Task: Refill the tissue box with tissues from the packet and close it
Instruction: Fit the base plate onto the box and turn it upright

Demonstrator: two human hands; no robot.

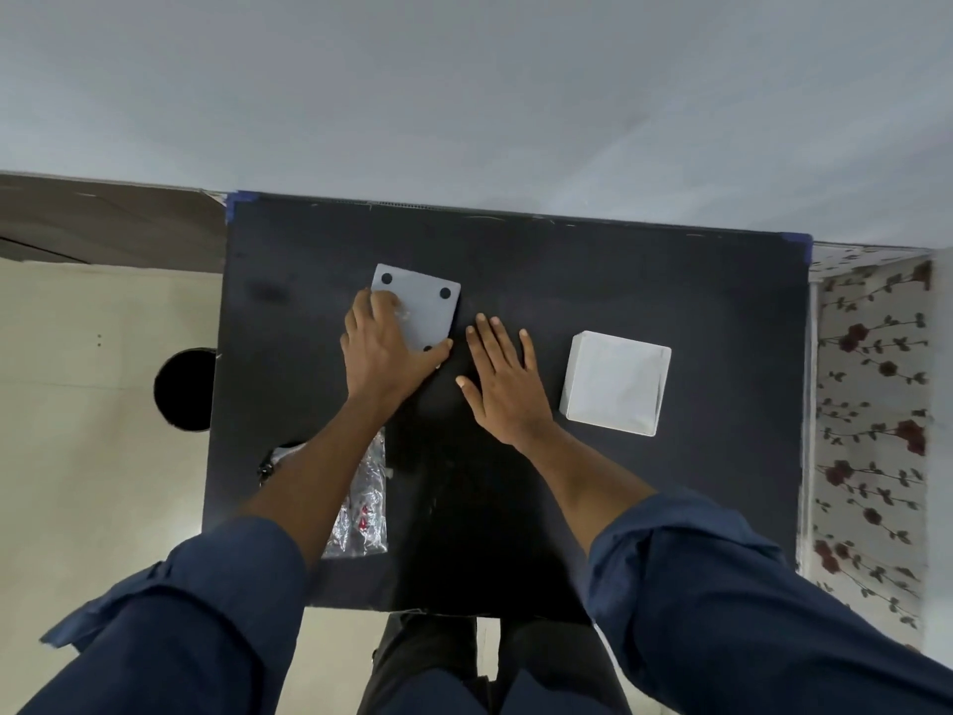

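— How many hands on the table?
— Two: the left hand (384, 348) and the right hand (503, 376), mid-frame.
— Boxes?
— One white box (616, 382), centre right.
— Flat panels?
— One grey panel (423, 307), upper centre, with three dark round pads showing; a fourth corner is covered.
— Packets?
— One clear plastic packet (366, 503), lower left.
— Tables?
— One black table (644, 281).
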